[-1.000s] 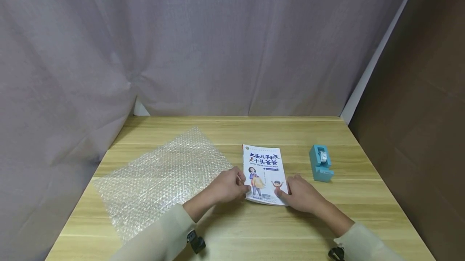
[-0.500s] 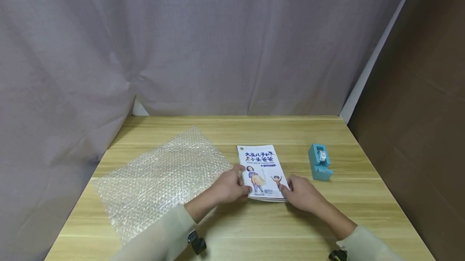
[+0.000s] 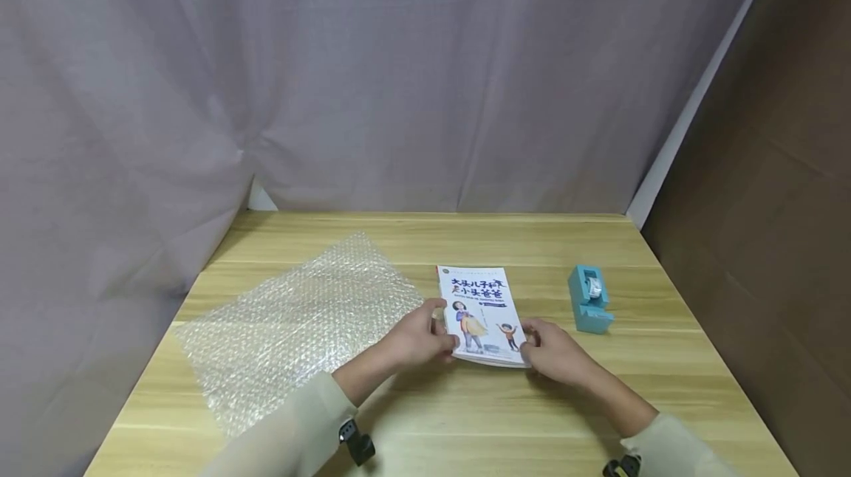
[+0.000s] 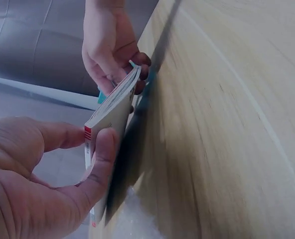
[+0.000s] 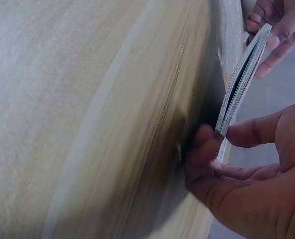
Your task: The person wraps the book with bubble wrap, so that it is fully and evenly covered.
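Observation:
A white paperback book (image 3: 482,314) with a drawn woman and child on its cover lies face up between both hands, close over the wooden table. My left hand (image 3: 417,337) grips its left side near the bottom; the left wrist view has the thumb on one face and a finger at the red-marked spine of the book (image 4: 105,127). At the lower right corner my right hand (image 3: 557,351) pinches it between thumb and fingers. The pages fan slightly apart along the bottom edge of the book (image 5: 244,79) in the right wrist view.
To the left, a sheet of bubble wrap (image 3: 299,322) lies flat, partly under the left forearm. A blue tape dispenser (image 3: 589,300) stands right of the book. Grey curtain (image 3: 425,78) closes off the back of the table (image 3: 465,418), and a brown panel (image 3: 764,204) rises at the right.
The book has shifted a little left and its near edge has come up slightly. My right thumb has slid from the cover toward the corner. Bubble wrap and dispenser stay put.

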A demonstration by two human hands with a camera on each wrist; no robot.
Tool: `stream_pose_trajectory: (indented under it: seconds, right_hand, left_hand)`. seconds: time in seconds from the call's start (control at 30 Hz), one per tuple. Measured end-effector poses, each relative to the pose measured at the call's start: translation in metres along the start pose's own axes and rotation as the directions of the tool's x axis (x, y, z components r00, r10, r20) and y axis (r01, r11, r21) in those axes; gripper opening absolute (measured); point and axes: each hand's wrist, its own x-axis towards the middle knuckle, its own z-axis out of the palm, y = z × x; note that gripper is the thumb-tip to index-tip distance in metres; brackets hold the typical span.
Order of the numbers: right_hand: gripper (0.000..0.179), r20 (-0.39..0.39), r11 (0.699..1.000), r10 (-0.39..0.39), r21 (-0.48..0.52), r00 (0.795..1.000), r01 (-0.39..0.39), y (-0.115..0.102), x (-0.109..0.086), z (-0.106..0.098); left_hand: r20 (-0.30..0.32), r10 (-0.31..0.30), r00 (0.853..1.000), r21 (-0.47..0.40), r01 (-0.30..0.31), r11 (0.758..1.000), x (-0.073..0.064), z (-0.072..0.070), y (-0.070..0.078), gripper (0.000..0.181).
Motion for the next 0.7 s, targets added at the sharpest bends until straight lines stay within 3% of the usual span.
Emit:
stream_pose_trajectory:
  seconds: [0.27, 0.7]
  right_hand:
    - [0.081, 0.093, 0.979, -0.055, 0.202, 0.994, 0.036, 0.0, -0.001, 0.002]
    - [0.091, 0.07, 0.957, -0.081, 0.284, 0.994, 0.058, -0.001, -0.003, 0.008]
  left_hand:
    - [0.019, 0.034, 0.999, -0.018, -0.033, 0.999, 0.0, -0.004, -0.005, 0.087]
    - [-0.02, 0.065, 0.998, 0.081, -0.063, 0.995, 0.0, -0.016, -0.008, 0.095]
